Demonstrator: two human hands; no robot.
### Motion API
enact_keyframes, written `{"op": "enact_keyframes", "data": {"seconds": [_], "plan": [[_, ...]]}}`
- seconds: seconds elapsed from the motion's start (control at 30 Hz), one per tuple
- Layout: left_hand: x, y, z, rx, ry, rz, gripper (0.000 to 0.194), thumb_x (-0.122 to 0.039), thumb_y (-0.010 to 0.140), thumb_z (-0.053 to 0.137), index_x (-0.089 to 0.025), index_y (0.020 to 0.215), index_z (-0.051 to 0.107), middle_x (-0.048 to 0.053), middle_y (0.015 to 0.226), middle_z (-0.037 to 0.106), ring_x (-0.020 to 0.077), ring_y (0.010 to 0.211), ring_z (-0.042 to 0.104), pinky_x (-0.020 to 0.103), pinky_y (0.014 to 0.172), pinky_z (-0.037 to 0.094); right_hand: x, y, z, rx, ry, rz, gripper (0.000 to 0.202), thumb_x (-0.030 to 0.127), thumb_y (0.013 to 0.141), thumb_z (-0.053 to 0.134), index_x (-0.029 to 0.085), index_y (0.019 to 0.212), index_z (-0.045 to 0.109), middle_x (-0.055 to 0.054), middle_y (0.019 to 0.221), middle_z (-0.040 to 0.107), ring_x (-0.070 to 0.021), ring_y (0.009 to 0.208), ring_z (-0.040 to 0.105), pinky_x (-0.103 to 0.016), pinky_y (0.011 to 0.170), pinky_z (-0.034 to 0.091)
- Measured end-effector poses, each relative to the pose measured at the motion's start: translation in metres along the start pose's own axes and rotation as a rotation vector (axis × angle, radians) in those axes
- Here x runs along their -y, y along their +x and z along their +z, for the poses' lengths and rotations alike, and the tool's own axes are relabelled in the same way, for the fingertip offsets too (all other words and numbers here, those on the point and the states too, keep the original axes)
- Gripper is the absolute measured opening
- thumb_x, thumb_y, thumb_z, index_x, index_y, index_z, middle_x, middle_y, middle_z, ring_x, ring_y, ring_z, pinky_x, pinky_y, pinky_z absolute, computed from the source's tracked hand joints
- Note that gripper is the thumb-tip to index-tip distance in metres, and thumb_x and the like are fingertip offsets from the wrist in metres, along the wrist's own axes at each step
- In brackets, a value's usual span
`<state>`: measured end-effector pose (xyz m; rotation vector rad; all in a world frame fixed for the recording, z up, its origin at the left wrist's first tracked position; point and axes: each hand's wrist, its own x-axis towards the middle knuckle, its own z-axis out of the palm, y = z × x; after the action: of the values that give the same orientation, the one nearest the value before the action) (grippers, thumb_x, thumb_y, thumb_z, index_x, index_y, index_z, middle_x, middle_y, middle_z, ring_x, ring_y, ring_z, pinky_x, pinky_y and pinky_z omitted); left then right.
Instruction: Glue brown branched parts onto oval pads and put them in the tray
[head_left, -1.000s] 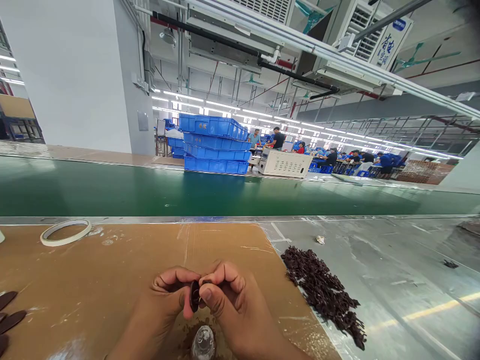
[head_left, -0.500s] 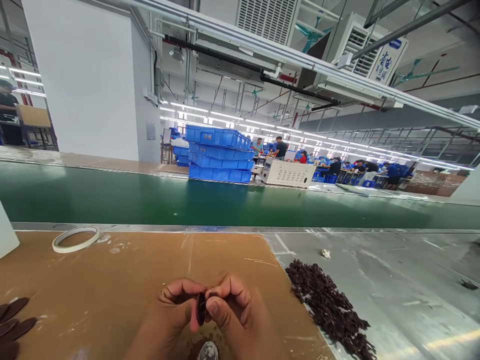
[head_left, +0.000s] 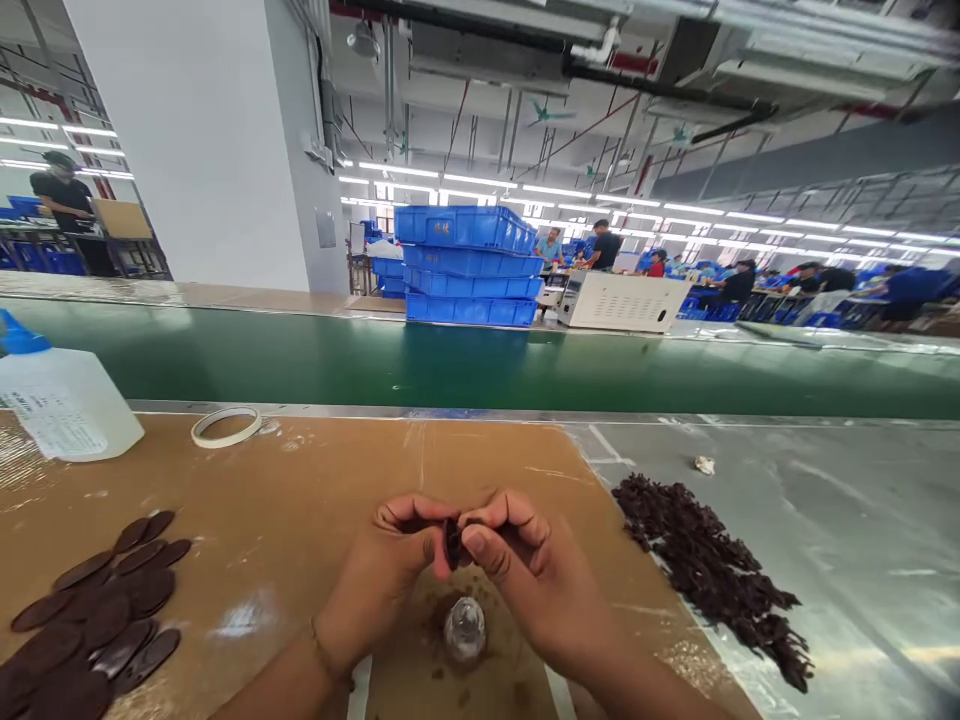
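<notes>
From where I stand, both hands are bare, low in the middle of the frame. Around the left wrist, lower and left of centre, I make out a thin band (head_left: pixel 321 650), narrow as a string; its material is too small to tell. The left hand (head_left: pixel 401 545) is compact, with rounded knuckles. The right hand (head_left: pixel 521 565), just right of centre, shows creases across the finger joints and a broad thumb with a short nail (head_left: pixel 475 543). The left forearm (head_left: pixel 277 680) is bare down to the bottom edge, and the right forearm (head_left: pixel 645 670) likewise, toward the lower right.
</notes>
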<state>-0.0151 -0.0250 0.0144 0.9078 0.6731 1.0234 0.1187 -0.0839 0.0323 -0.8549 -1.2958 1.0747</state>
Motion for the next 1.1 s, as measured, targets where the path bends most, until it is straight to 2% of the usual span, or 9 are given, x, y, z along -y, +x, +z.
{"op": "enact_keyframes", "data": {"seconds": [0.2, 0.27, 0.4, 0.5, 0.77, 0.87, 1.1], "plan": [[0.005, 0.004, -0.009, 0.017, 0.112, 0.059, 0.017, -0.026, 0.057, 0.089, -0.017, 0.061, 0.074, -0.001, 0.05, 0.064, 0.0111, 0.06, 0.059, 0.02, 0.066, 0.051, 0.005, 0.004, -0.005, 0.017, -0.024, 0.002, 0.026, 0.041, 0.09, 0.066, 0.019, 0.08, 0.055, -0.001, 0.071, 0.066, -0.0142, 0.071, 0.061, -0.03, 0.074, 0.049], [0.007, 0.005, -0.011, 0.039, 0.127, 0.067, 0.017, -0.027, 0.059, 0.089, -0.018, 0.06, 0.074, -0.002, 0.05, 0.063, 0.0102, 0.06, 0.058, 0.018, 0.066, 0.05, 0.005, 0.004, -0.005, 0.017, -0.03, 0.004, 0.025, 0.039, 0.09, 0.067, 0.019, 0.08, 0.056, -0.001, 0.071, 0.067, -0.0151, 0.074, 0.063, -0.03, 0.074, 0.049], [0.01, 0.008, -0.013, 0.09, 0.115, 0.079, 0.018, -0.031, 0.059, 0.09, -0.021, 0.066, 0.077, 0.0, 0.066, 0.073, 0.0121, 0.066, 0.063, 0.021, 0.069, 0.052, 0.004, 0.005, -0.006, 0.028, -0.007, 0.033, 0.025, 0.04, 0.089, 0.067, 0.019, 0.082, 0.056, -0.003, 0.073, 0.07, -0.0164, 0.077, 0.064, -0.032, 0.075, 0.048], [0.011, 0.007, -0.013, 0.119, 0.124, 0.074, 0.022, -0.035, 0.059, 0.091, -0.022, 0.071, 0.079, 0.002, 0.072, 0.075, 0.014, 0.07, 0.064, 0.024, 0.072, 0.053, 0.005, 0.006, -0.007, 0.018, 0.007, 0.066, 0.028, 0.043, 0.087, 0.069, 0.018, 0.082, 0.058, -0.004, 0.072, 0.071, -0.0162, 0.074, 0.064, -0.033, 0.075, 0.049], [0.018, 0.007, -0.018, 0.313, 0.074, 0.049, 0.03, -0.041, 0.075, 0.081, -0.025, 0.1, 0.078, 0.004, 0.091, 0.076, 0.0154, 0.084, 0.067, 0.027, 0.085, 0.054, 0.012, 0.008, -0.012, -0.038, 0.086, 0.11, 0.031, 0.047, 0.086, 0.068, 0.017, 0.094, 0.065, 0.001, 0.071, 0.068, -0.0092, 0.062, 0.061, -0.024, 0.066, 0.055], [0.018, 0.006, -0.015, 0.332, 0.044, 0.036, 0.029, -0.042, 0.076, 0.079, -0.025, 0.1, 0.077, 0.004, 0.099, 0.076, 0.0176, 0.091, 0.068, 0.031, 0.09, 0.054, 0.015, 0.009, -0.015, -0.087, 0.04, 0.105, 0.033, 0.049, 0.085, 0.068, 0.017, 0.093, 0.068, 0.0, 0.073, 0.067, -0.0104, 0.064, 0.061, -0.025, 0.064, 0.056], [0.014, 0.001, -0.009, 0.378, -0.019, 0.003, 0.026, -0.039, 0.077, 0.079, -0.026, 0.1, 0.077, 0.003, 0.102, 0.076, 0.0161, 0.093, 0.069, 0.028, 0.093, 0.053, 0.019, 0.01, -0.02, -0.141, -0.025, 0.105, 0.033, 0.049, 0.083, 0.068, 0.017, 0.091, 0.07, 0.0, 0.071, 0.066, -0.0108, 0.065, 0.061, -0.022, 0.061, 0.054]]}}
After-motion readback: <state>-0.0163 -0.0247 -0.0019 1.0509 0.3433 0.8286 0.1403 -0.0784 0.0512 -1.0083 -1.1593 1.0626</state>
